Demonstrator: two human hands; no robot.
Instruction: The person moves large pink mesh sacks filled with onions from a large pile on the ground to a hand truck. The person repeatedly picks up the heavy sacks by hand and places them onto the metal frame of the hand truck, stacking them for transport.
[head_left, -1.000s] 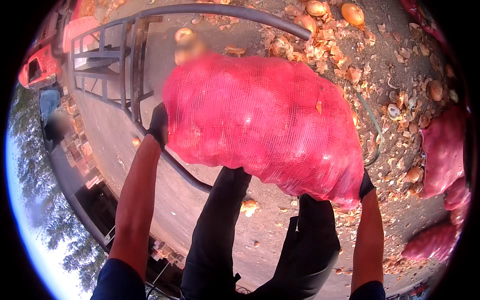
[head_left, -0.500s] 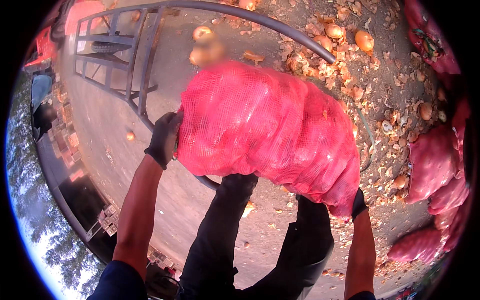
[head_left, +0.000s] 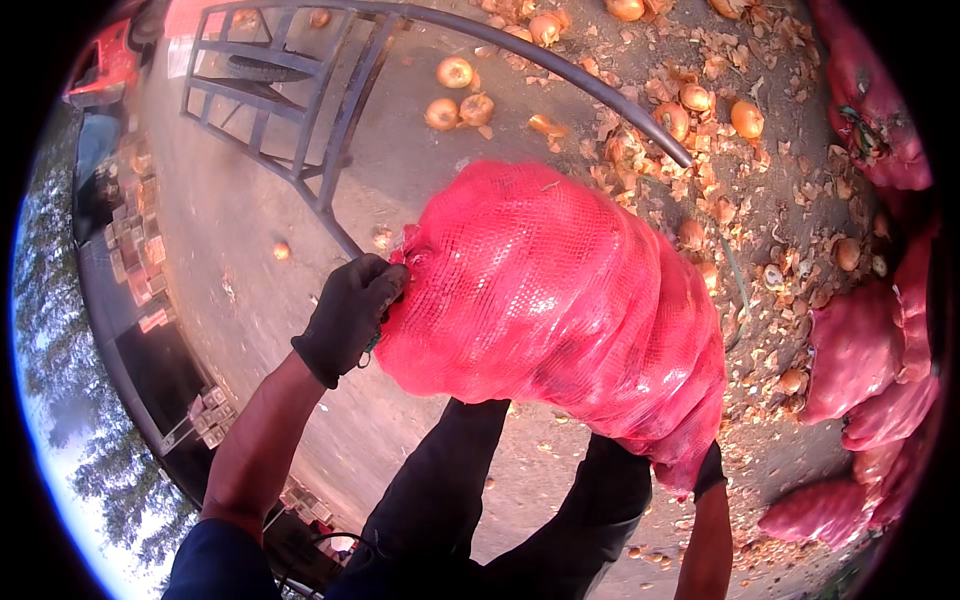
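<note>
A full red mesh sack (head_left: 560, 310) lies slantwise across the front of my legs, over the metal frame of a hand cart (head_left: 345, 120). My left hand (head_left: 350, 315), in a dark glove, is closed on the gathered end of the sack at its left. At the sack's lower right corner my right hand (head_left: 710, 472), gloved too, grips the mesh; the sack hides most of its fingers. What fills the sack does not show clearly through the mesh. The cart's curved bar runs beyond the sack's far side.
Loose onions (head_left: 455, 72) and dry onion skins (head_left: 715, 205) litter the ground, thickest at the far right. More filled red sacks (head_left: 855, 345) lie along the right side. Stacked crates or bricks (head_left: 213, 415) and a red vehicle (head_left: 100, 65) stand at the left.
The sack's left end has shifted right and toward me, and my left hand has moved with it. Its gathered end now shows. The cart frame appears slightly farther right in view.
</note>
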